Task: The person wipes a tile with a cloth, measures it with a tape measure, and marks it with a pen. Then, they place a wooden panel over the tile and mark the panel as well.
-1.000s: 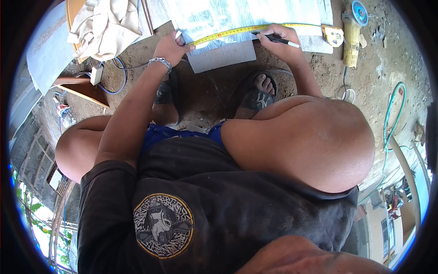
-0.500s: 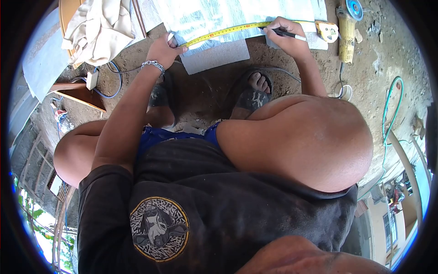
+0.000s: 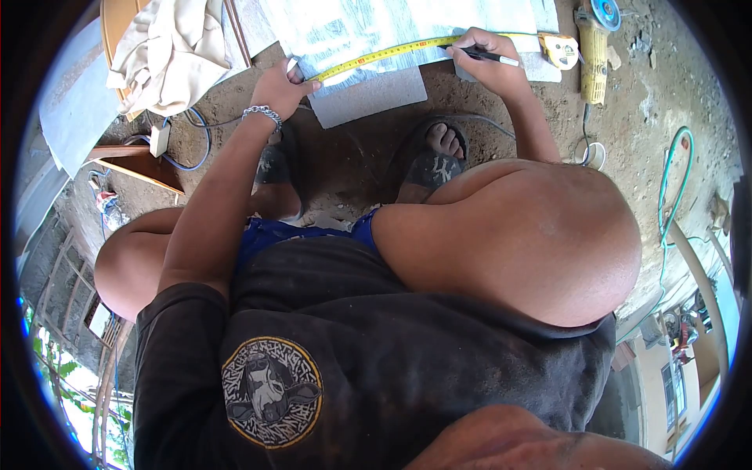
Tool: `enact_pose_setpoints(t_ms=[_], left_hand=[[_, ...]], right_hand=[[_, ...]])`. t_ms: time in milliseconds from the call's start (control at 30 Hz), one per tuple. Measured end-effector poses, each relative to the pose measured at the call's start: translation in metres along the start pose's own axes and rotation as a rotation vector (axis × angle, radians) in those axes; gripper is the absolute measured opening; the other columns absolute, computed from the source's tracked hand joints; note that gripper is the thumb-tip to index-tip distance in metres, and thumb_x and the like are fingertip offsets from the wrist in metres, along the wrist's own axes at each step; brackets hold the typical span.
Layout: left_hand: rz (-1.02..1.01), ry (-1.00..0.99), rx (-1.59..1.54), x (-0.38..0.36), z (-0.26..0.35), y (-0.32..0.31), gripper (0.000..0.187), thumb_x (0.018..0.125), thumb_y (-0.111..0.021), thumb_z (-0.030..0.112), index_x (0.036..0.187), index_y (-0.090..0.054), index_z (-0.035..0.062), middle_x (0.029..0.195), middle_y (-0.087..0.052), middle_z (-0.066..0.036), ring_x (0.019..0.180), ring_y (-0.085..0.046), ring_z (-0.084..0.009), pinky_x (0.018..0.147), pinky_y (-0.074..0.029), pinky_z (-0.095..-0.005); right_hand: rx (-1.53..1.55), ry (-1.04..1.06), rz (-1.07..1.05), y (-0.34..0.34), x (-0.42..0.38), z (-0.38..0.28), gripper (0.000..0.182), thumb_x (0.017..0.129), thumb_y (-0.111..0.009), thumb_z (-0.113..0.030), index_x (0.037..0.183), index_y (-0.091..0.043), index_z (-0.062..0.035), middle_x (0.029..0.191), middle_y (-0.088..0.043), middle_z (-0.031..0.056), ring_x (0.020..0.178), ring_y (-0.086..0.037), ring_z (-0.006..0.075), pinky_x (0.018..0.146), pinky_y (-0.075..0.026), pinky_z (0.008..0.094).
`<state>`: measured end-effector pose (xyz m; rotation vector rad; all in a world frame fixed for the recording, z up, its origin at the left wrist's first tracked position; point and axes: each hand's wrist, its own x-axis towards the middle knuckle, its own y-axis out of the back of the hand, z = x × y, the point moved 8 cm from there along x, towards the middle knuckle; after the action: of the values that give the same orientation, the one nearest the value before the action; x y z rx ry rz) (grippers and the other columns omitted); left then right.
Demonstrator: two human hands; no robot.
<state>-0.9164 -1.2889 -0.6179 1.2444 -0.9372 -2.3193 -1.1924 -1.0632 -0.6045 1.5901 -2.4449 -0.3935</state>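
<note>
Plainly, our left hand [image 3: 280, 88]: pinching the near end of the long yellow tape measure [image 3: 384, 55] with the thumb, presumably so the end cannot slip.
Our right hand [image 3: 493, 70]: fingers closed around a slim black pen with a whitish end [image 3: 497, 57], slanted, we judge, to bring its tip to the tape's edge.
Tape: laid across the pale, streaked flat sheet [image 3: 345, 27], running past our right hand to its white-and-yellow case [image 3: 558, 53], probably drawn out to lie flat.
Offcut-like grey rectangle [image 3: 368, 102]: showing at the sheet's near edge.
Grinder: a yellow-bodied angle grinder with a blue disc [image 3: 593, 66], just beside the case on the brown dirt ground [image 3: 634, 94].
Cloth: a crumpled cream cloth [image 3: 168, 55], heaped leftward, apart from the tape.
</note>
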Motion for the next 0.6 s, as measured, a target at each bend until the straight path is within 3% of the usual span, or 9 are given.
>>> enact_pose_setpoints(t_ms=[133, 200, 600], left_hand=[[0.019, -0.018, -0.005, 0.0009, -0.0026, -0.0013, 0.056, 0.075, -0.085, 0.033, 0.107, -0.061, -0.0056, 0.076, -0.065, -0.009, 0.070, -0.063, -0.0197, 0.071, -0.052, -0.0347], [0.027, -0.021, -0.015, 0.0005, -0.0005, 0.0001, 0.055, 0.075, -0.085, 0.034, 0.106, -0.061, -0.0052, 0.075, -0.065, -0.009, 0.070, -0.063, -0.0199, 0.070, -0.052, -0.0349], [0.016, -0.007, 0.021, 0.0005, -0.0010, 0.0007, 0.055, 0.075, -0.085, 0.034, 0.106, -0.061, -0.0047, 0.076, -0.065, -0.008, 0.070, -0.062, -0.0200, 0.071, -0.052, -0.0353]], right_hand=[[0.012, -0.010, 0.002, 0.0003, -0.0011, 0.0041, 0.017, 0.088, -0.076, -0.015, 0.083, -0.066, -0.0024, 0.069, -0.059, -0.0024, 0.065, -0.050, 0.0040, 0.058, -0.044, 0.0239], [-0.005, -0.084, -0.029, -0.0007, -0.0017, 0.0042, 0.016, 0.090, -0.076, -0.011, 0.084, -0.064, -0.0018, 0.074, -0.061, -0.0044, 0.071, -0.051, 0.0024, 0.065, -0.045, 0.0218], [0.012, -0.008, 0.002, -0.0005, 0.0004, -0.0010, 0.017, 0.088, -0.076, -0.015, 0.083, -0.067, -0.0021, 0.071, -0.061, -0.0013, 0.067, -0.052, 0.0046, 0.060, -0.045, 0.0239]])
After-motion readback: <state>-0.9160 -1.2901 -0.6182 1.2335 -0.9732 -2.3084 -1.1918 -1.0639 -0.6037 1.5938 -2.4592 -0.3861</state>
